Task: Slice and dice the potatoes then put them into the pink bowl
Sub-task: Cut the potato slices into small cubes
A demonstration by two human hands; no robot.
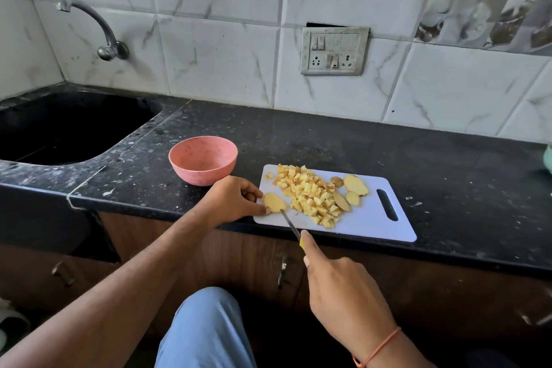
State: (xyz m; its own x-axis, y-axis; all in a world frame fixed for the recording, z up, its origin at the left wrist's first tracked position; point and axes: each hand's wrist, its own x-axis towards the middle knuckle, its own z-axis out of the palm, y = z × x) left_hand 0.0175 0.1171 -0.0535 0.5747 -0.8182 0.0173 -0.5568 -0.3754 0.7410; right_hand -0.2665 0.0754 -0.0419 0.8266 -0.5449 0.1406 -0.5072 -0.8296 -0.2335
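The left hand (231, 199) pinches a flat, pale-yellow potato slice (274, 202) at the near-left corner of the white plastic cutting board (370, 219), while the right hand (343, 293) is closed around a yellow-handled knife (291, 225) whose thin blade tip touches the slice's right edge. The slice's long axis runs left to right, across the blade, so the left hand is nearer. Beyond lie the heap of diced potato cubes (310, 196), a few uncut slices (354, 185), and the empty pink bowl (203, 160) just past the left hand.

The black speckled counter (328, 134) carries a white cutting board (373, 218); a pink bowl (203, 160) stands just left of the board.
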